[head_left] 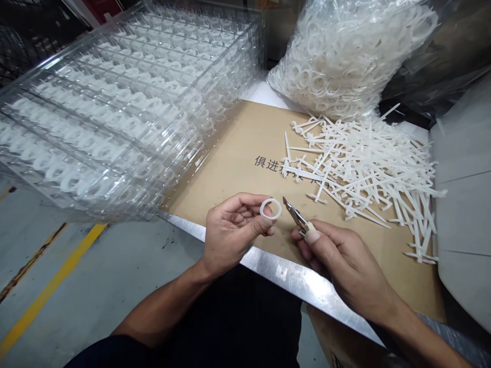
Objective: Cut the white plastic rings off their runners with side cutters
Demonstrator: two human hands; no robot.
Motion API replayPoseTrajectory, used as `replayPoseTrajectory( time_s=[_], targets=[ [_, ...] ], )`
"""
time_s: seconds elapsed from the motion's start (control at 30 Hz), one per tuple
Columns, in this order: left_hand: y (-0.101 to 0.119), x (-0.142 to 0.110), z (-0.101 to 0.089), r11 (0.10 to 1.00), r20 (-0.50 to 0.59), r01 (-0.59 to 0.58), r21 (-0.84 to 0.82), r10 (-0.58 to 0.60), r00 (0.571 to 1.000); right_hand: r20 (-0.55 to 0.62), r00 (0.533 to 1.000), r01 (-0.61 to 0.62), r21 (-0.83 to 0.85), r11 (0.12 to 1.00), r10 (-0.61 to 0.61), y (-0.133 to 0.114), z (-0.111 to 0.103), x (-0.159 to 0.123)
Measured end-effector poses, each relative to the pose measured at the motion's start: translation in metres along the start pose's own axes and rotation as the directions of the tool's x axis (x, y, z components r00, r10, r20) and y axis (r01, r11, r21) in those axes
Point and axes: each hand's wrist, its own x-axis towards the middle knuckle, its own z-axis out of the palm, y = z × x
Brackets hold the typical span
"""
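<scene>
Left hand [233, 225], over the near part of the cardboard sheet [215, 176]: thumb and forefinger closed in a pinch on the lower left of a white ring [280, 209], other fingers curled loosely behind. Ring is plain, round, slim-banded, milky and slightly translucent, its open middle facing the viewer; held up clear of the board. No lettering legible on it.

Right hand [345, 258], just to the right: fingers wrapped round small metal nippers [296, 213], thumb along the upper side. Pointed tip angles up and left, near the ring, apart from it. Cannot tell whether the cutting edges meet.

Writing: dark Chinese characters printed on the cardboard; 俱进 reads clearly, the rest partly covered by a heap of white stemmed plastic pieces [368, 168] on the right.

Far side: clear plastic bag [330, 61] packed with similar rings. Left: stacked clear trays [126, 117], white pieces in rows. Bright metal edge [284, 273] along the near side.
</scene>
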Motion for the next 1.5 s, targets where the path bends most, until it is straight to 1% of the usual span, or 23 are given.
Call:
replayPoseTrajectory(
  time_s=[0.13, 0.3, 0.4, 0.47, 0.53, 0.63, 0.7, 0.73, 0.8, 0.83, 0.87, 0.9, 0.97, 1.0, 1.03, 1.07, 1.1, 1.17, 1.23, 1.3, 1.37, 1.43, 1.5],
  targets=[
    [0.001, 0.0, 0.0, 1.0, 0.003, -0.008, 0.013, 0.008, 1.0, 0.003, 1.0, -0.003, -0.001, 1.0, 0.003, 0.0, 0.0, -0.001],
    [0.002, 0.0, -0.002, 0.999, 0.002, 0.019, 0.046, -0.02, 1.0, -0.004, 1.0, -0.003, 0.011, 1.0, 0.003, 0.001, 0.0, 0.0],
    [-0.002, 0.0, -0.004, 0.998, -0.002, 0.002, 0.058, -0.002, 1.0, -0.011, 0.999, 0.037, 0.005, 0.999, -0.037, 0.002, 0.002, 0.002],
    [-0.005, 0.0, -0.006, 0.998, -0.004, -0.018, 0.064, 0.018, 1.0, -0.038, 0.994, 0.097, -0.032, 0.995, -0.098, 0.002, 0.002, 0.003],
    [-0.003, 0.001, -0.006, 0.995, -0.009, -0.039, 0.095, 0.04, 0.999, -0.084, 0.976, 0.186, -0.145, 0.972, -0.199, 0.001, 0.003, 0.005],
    [0.016, 0.013, 0.005, 0.975, -0.024, -0.117, 0.188, 0.124, 0.992, -0.137, 0.904, 0.315, -0.427, 0.848, -0.405, 0.003, 0.003, 0.008],
    [0.038, 0.036, 0.023, 0.938, -0.014, -0.258, 0.231, 0.269, 0.963, -0.142, 0.851, 0.354, -0.556, 0.752, -0.505, 0.006, 0.002, 0.011],
    [0.05, 0.054, 0.037, 0.905, 0.005, -0.349, 0.243, 0.359, 0.933, -0.139, 0.834, 0.363, -0.59, 0.721, -0.534, 0.009, 0.002, 0.013],
    [0.074, 0.103, 0.069, 0.809, 0.072, -0.532, 0.25, 0.532, 0.844, -0.123, 0.812, 0.377, -0.636, 0.673, -0.571, 0.013, 0.003, 0.016],
    [0.084, 0.133, 0.087, 0.763, 0.125, -0.587, 0.271, 0.577, 0.807, -0.112, 0.803, 0.383, -0.655, 0.651, -0.585, 0.015, 0.003, 0.016],
    [0.094, 0.166, 0.105, 0.722, 0.186, -0.62, 0.306, 0.594, 0.783, -0.099, 0.796, 0.391, -0.67, 0.631, -0.598, 0.016, 0.003, 0.017],
    [0.101, 0.197, 0.12, 0.688, 0.232, -0.634, 0.353, 0.592, 0.772, -0.085, 0.789, 0.398, -0.683, 0.613, -0.608, 0.016, 0.004, 0.017],
    [0.111, 0.251, 0.142, 0.62, 0.27, -0.601, 0.505, 0.547, 0.792, -0.056, 0.779, 0.414, -0.702, 0.58, -0.624, 0.016, 0.004, 0.018],
    [0.114, 0.269, 0.148, 0.573, 0.254, -0.557, 0.602, 0.524, 0.813, -0.044, 0.775, 0.42, -0.709, 0.566, -0.63, 0.016, 0.003, 0.018],
    [0.115, 0.279, 0.149, 0.525, 0.24, -0.521, 0.673, 0.511, 0.825, -0.035, 0.771, 0.424, -0.716, 0.554, -0.636, 0.015, 0.003, 0.018],
    [0.114, 0.281, 0.146, 0.476, 0.24, -0.499, 0.724, 0.505, 0.829, -0.028, 0.767, 0.428, -0.723, 0.543, -0.641, 0.015, 0.003, 0.018],
    [0.112, 0.277, 0.139, 0.425, 0.257, -0.492, 0.76, 0.499, 0.828, -0.023, 0.763, 0.429, -0.729, 0.534, -0.646, 0.014, 0.002, 0.018],
    [0.104, 0.253, 0.116, 0.332, 0.338, -0.522, 0.785, 0.476, 0.812, -0.017, 0.757, 0.43, -0.739, 0.518, -0.653, 0.015, 0.002, 0.019],
    [0.094, 0.219, 0.088, 0.276, 0.416, -0.558, 0.782, 0.436, 0.798, -0.007, 0.753, 0.433, -0.748, 0.503, -0.659, 0.016, 0.002, 0.02],
    [0.084, 0.187, 0.06, 0.248, 0.458, -0.57, 0.783, 0.39, 0.799, 0.013, 0.747, 0.443, -0.754, 0.484, -0.665, 0.018, 0.003, 0.021],
    [0.075, 0.164, 0.037, 0.231, 0.471, -0.56, 0.796, 0.344, 0.812, 0.035, 0.738, 0.459, -0.758, 0.464, -0.674, 0.02, 0.003, 0.023],
    [0.068, 0.151, 0.019, 0.219, 0.471, -0.542, 0.811, 0.305, 0.828, 0.053, 0.727, 0.475, -0.76, 0.445, -0.685, 0.021, 0.002, 0.025],
    [0.064, 0.145, 0.01, 0.211, 0.481, -0.541, 0.814, 0.277, 0.832, 0.059, 0.719, 0.481, -0.762, 0.434, -0.693, 0.02, 0.003, 0.027]
  ],
)
